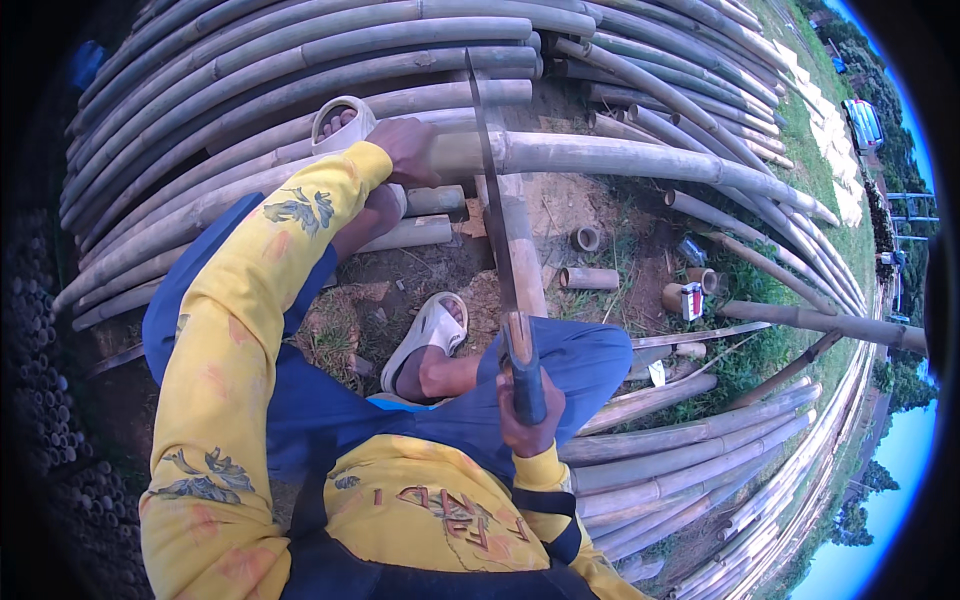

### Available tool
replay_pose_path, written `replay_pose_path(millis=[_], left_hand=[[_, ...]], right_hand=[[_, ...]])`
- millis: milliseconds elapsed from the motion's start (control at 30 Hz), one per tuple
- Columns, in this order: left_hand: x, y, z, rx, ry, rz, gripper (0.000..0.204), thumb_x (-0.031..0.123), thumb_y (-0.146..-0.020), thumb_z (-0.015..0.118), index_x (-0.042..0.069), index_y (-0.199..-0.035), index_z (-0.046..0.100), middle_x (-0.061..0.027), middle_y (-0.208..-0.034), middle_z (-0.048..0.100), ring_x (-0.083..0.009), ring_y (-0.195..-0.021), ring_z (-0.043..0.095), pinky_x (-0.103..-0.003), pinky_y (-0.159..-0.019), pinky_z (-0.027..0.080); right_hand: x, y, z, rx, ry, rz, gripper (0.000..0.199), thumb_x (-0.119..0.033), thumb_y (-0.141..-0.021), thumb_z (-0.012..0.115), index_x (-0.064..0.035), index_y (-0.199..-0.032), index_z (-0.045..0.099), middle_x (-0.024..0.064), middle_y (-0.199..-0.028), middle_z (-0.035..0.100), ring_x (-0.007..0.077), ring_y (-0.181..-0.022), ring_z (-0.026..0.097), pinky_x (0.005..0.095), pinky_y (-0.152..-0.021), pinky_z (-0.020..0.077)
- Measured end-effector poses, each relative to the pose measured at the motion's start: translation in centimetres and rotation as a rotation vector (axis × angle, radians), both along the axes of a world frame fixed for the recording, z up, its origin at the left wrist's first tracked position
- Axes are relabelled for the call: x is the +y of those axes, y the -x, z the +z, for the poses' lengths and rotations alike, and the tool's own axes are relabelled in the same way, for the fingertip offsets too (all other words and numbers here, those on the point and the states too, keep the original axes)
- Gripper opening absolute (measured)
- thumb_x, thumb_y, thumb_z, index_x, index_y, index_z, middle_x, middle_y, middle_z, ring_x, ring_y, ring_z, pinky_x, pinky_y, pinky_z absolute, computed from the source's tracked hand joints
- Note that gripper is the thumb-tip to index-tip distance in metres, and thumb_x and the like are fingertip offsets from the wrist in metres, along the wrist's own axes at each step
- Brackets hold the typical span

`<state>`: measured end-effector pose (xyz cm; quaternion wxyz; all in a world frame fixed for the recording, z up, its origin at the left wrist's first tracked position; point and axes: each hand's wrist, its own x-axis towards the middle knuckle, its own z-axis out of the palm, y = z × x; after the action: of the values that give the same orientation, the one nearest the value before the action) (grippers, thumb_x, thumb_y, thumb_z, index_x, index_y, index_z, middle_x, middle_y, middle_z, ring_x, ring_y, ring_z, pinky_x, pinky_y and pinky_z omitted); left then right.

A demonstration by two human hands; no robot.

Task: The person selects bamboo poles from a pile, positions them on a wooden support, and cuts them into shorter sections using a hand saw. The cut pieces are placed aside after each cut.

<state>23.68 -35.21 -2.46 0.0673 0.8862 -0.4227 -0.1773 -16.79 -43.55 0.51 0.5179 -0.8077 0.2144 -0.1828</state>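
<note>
A long bamboo pole (pixel 620 158) lies across the scene in front of me. My left hand (pixel 408 150) is closed around it on the left, close to the saw. In my right hand (pixel 530 425) is the dark handle of a handsaw (pixel 495 200). Its long, narrow blade points away from me and crosses the pole just right of my left hand. Whether its teeth are in the bamboo, I cannot tell. Beneath the pole runs a light wooden support (pixel 525 245). One sandaled foot (pixel 345 122) rests on the bamboo beside my left hand; the other sandal (pixel 425 340) is on the ground.
Stacked bamboo poles (pixel 300 55) fill the far left, with more poles (pixel 690 445) at the lower right. Short cut bamboo pieces (pixel 590 278), a red and white pack (pixel 691 300) and a clear jar (pixel 690 250) sit on the dirt. A parked vehicle (pixel 862 126) stands far right.
</note>
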Motion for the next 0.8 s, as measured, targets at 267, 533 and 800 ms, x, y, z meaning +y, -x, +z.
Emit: replay_pose_path(millis=[267, 533, 800], left_hand=[[-0.3, 0.4, -0.5, -0.075, 0.018, 0.002, 0.068, 0.043, -0.071, 0.081, -0.003, -0.117, 0.062, -0.0270, -0.101, 0.072, -0.0426, -0.098, 0.070, -0.051, -0.086, 0.055], [0.0, 0.6, -0.8, -0.102, -0.009, 0.010, 0.066, 0.042, -0.072, 0.082, -0.003, -0.114, 0.059, -0.0254, -0.100, 0.072, -0.0426, -0.098, 0.070, -0.050, -0.085, 0.055], [0.1, 1.3, -0.2, -0.128, 0.001, 0.038, 0.069, 0.044, -0.071, 0.085, -0.003, -0.114, 0.058, -0.0267, -0.099, 0.071, -0.0432, -0.094, 0.071, -0.051, -0.084, 0.056]], right_hand=[[-2.2, -8.6, -1.2, -0.052, -0.066, 0.022, 0.011, 0.001, -0.087, 0.070, -0.0017, -0.098, 0.066, 0.0104, -0.074, 0.065, 0.0266, -0.062, 0.066, 0.0338, -0.061, 0.0513], [1.6, 3.6, -3.1, 0.077, -0.294, -0.135, 0.016, 0.004, -0.086, 0.071, 0.0018, -0.102, 0.068, 0.0138, -0.076, 0.068, 0.0246, -0.064, 0.069, 0.0324, -0.064, 0.0542], [-1.4, -5.5, -0.6, -0.107, -0.012, -0.002, 0.019, -0.012, -0.090, 0.079, -0.0014, -0.098, 0.065, 0.0111, -0.071, 0.063, 0.0222, -0.058, 0.062, 0.0331, -0.057, 0.0479]])
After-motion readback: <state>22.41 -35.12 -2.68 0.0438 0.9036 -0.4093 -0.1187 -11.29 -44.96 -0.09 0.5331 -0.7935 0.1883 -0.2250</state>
